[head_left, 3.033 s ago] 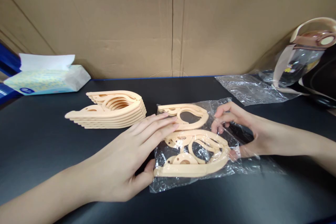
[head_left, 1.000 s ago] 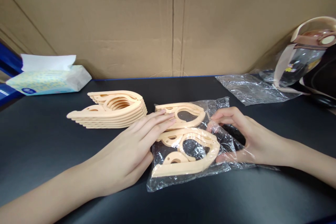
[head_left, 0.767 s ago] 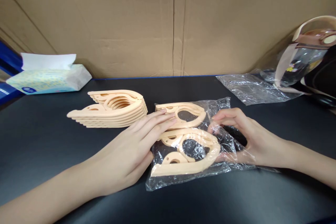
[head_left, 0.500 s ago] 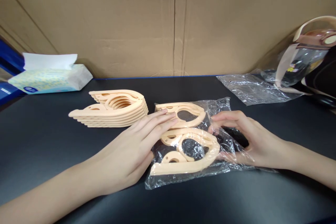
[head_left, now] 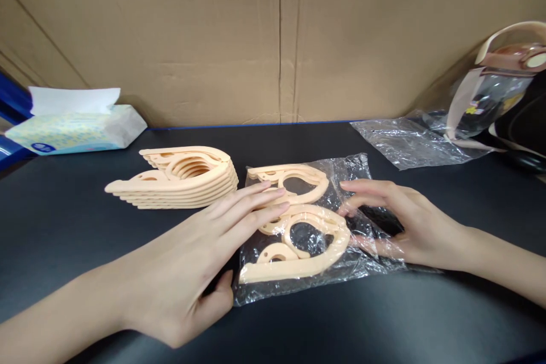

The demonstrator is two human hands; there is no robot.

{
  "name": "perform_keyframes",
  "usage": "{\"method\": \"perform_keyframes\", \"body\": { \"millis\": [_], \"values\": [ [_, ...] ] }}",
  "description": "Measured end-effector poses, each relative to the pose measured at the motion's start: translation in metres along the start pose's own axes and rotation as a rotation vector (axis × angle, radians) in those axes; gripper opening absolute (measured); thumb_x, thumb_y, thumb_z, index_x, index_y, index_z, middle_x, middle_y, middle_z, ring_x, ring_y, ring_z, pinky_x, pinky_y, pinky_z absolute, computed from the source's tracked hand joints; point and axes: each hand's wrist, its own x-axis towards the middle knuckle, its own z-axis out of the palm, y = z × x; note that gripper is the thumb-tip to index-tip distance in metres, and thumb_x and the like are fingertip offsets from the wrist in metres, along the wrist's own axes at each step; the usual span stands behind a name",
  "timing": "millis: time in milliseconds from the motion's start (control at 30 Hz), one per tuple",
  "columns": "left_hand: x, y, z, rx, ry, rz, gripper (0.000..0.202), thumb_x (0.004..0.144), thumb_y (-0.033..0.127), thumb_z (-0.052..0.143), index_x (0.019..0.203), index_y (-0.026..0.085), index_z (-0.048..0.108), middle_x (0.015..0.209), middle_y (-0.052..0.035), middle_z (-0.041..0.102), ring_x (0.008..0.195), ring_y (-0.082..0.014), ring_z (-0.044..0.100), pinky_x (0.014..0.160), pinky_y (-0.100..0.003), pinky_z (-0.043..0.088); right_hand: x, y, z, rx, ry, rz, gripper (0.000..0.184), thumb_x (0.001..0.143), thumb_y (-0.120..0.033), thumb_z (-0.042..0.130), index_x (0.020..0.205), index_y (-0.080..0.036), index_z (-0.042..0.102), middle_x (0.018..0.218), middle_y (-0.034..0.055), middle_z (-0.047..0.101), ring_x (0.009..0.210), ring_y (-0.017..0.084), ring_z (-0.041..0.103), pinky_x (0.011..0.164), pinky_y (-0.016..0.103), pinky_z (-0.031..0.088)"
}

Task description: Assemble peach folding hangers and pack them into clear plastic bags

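Two folding clothes hangers of peach plastic, the nearer hanger (head_left: 336, 242) and the farther hanger (head_left: 319, 182), lie side by side in a clear plastic bag (head_left: 350, 168) on the black table. My left hand (head_left: 213, 239) rests on the bag's left part, fingers stretched over the hangers and thumb apart. At the bag's right end is my right hand (head_left: 396, 219), its thumb and fingers curved and wide apart. Its fingertips touch the loose film, and the thumb seems to lie under it. Left of the bag sits a neat stack of matching folded hangers (head_left: 183, 182).
At the back left lies a tissue pack (head_left: 81, 128) with one sheet sticking out. Another clear plastic bag (head_left: 409, 142) lies flat at the back right, beside a drinking bottle (head_left: 497, 91) with a strap. A cardboard wall (head_left: 205, 40) rises behind the black table (head_left: 307, 330).
My left thumb has come out from the bag's left edge and spread away from the fingers. The right hand's fingers have lifted and straightened slightly. Both hangers stay in the bag.
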Motion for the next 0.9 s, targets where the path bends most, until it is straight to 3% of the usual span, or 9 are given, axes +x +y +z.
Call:
{"method": "perform_keyframes", "body": {
  "millis": [267, 400, 900],
  "values": [
    [0.0006, 0.0027, 0.0047, 0.028, 0.011, -0.005, 0.081, 0.083, 0.009, 0.041, 0.161, 0.024, 0.024, 0.171, -0.0054, 0.031, 0.16, -0.0246, 0.026, 0.13, -0.049, 0.029, -0.0002, -0.0025, -0.0015, 0.05, -0.004, 0.009, 0.062, 0.093, -0.029, 0.074, 0.149, -0.029, 0.046, 0.095, 0.0008, 0.08, 0.084, 0.019, 0.079, 0.081, 0.029, 0.062],
    [0.0008, 0.0015, 0.006, -0.001, 0.013, 0.001, 0.084, 0.08, 0.009, 0.044, 0.16, 0.025, 0.025, 0.171, -0.0068, 0.033, 0.159, -0.0282, 0.028, 0.129, -0.052, 0.031, -0.0006, -0.0025, -0.0016, 0.032, 0.0, -0.002, 0.061, 0.094, -0.03, 0.074, 0.149, -0.03, 0.047, 0.095, 0.0009, 0.081, 0.082, 0.02, 0.078, 0.08, 0.03, 0.062],
    [0.0002, 0.0008, 0.0076, 0.025, 0.009, -0.041, 0.086, 0.082, 0.014, 0.047, 0.163, 0.027, 0.023, 0.171, -0.004, 0.032, 0.158, -0.0271, 0.03, 0.129, -0.049, 0.031, -0.0007, -0.0003, -0.0014, 0.009, -0.012, -0.006, 0.061, 0.096, -0.037, 0.074, 0.149, -0.029, 0.045, 0.098, 0.0002, 0.08, 0.085, 0.02, 0.078, 0.078, 0.031, 0.06]
  ]
}}
